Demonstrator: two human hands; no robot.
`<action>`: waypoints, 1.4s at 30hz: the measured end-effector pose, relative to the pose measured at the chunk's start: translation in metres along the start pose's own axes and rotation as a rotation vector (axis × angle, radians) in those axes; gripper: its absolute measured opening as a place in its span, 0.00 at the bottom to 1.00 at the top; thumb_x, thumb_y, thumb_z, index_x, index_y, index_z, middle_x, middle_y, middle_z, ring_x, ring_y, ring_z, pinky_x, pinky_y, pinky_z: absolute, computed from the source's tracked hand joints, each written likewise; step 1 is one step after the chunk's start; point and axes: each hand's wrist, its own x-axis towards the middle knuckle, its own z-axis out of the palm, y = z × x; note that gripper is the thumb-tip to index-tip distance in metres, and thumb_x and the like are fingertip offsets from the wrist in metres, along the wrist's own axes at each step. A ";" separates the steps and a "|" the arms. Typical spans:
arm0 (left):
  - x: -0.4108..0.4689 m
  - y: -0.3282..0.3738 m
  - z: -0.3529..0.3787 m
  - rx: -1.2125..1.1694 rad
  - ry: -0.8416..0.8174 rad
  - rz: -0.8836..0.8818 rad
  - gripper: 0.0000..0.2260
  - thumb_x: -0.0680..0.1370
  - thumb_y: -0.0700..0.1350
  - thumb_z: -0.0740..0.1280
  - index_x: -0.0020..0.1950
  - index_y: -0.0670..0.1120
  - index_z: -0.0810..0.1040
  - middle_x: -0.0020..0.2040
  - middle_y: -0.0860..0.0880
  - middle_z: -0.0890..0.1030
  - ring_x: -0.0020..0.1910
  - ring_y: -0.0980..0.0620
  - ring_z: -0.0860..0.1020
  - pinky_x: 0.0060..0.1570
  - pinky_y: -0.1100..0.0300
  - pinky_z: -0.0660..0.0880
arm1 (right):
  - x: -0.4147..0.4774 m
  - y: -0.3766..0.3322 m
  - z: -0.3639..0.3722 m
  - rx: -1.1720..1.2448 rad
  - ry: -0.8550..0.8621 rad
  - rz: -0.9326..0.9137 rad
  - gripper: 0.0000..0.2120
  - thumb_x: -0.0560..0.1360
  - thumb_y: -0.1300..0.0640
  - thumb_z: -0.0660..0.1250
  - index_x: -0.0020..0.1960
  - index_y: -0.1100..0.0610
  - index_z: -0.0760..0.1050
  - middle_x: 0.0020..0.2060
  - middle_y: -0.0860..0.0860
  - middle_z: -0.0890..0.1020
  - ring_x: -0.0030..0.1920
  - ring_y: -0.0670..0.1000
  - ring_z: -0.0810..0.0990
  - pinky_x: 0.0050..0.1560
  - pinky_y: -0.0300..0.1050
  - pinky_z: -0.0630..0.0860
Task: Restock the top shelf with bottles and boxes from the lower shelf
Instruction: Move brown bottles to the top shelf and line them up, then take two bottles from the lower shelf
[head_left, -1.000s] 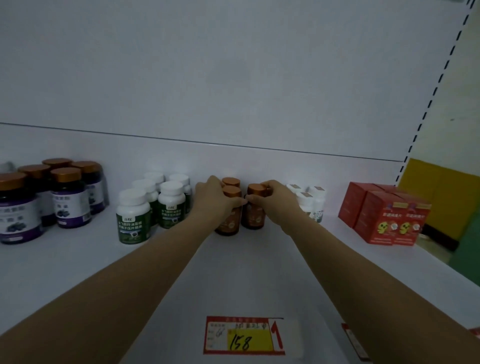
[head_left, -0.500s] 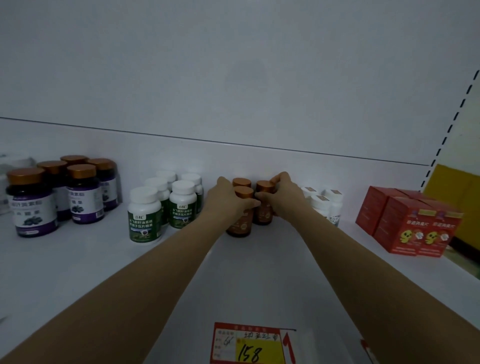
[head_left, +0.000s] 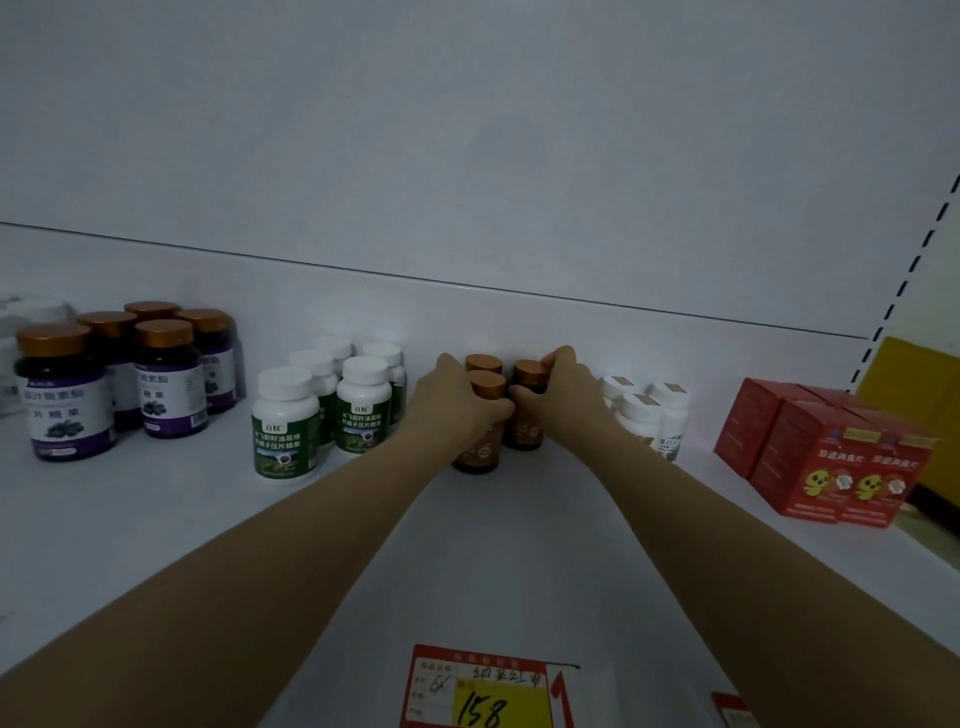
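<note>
Shelf (head_left: 156, 519): white, goods standing upright along the back panel.
Left hand (head_left: 457, 410): wrapped round front brown bottle (head_left: 483, 449), thumb across it just under the copper cap.
Right hand (head_left: 569, 402): curled round right brown bottle (head_left: 522, 434) from the right; fingertips reach over another cap behind, mostly hidden.
Hands: thumbs nearly meet between the two bottles; both forearms stretch in over the shelf.
Task bottles: on the shelf, mid-row, bases down, close to the back panel; rear brown bottle (head_left: 483, 362) shows only its cap behind the front one.
Left side: green-label bottles (head_left: 285, 426) just beside left hand; purple-label bottles (head_left: 65, 410) farther left.
Right side: white bottles (head_left: 644, 415) just beside right wrist; red boxes (head_left: 831, 457) near the shelf end.
Front edge: price tag (head_left: 483, 691), red and yellow, reads 158.
</note>
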 end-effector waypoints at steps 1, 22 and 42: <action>-0.001 0.002 0.001 0.021 0.000 0.004 0.24 0.72 0.49 0.71 0.61 0.41 0.66 0.58 0.42 0.75 0.54 0.46 0.75 0.44 0.56 0.71 | 0.000 -0.001 -0.001 -0.012 -0.009 0.001 0.21 0.75 0.53 0.67 0.62 0.61 0.64 0.59 0.60 0.73 0.54 0.57 0.75 0.44 0.44 0.67; -0.077 0.014 -0.027 0.569 -0.120 -0.077 0.27 0.74 0.52 0.69 0.65 0.38 0.67 0.62 0.39 0.73 0.62 0.42 0.72 0.60 0.52 0.71 | -0.089 -0.036 -0.067 -0.496 -0.253 -0.138 0.17 0.81 0.55 0.56 0.64 0.64 0.70 0.61 0.60 0.76 0.55 0.57 0.75 0.49 0.45 0.72; -0.360 -0.037 -0.142 0.458 -0.362 0.101 0.17 0.73 0.52 0.71 0.53 0.40 0.75 0.49 0.45 0.74 0.48 0.47 0.72 0.41 0.60 0.68 | -0.412 -0.063 -0.119 -0.717 -0.286 0.003 0.21 0.78 0.51 0.62 0.69 0.59 0.69 0.66 0.56 0.74 0.64 0.57 0.72 0.60 0.45 0.69</action>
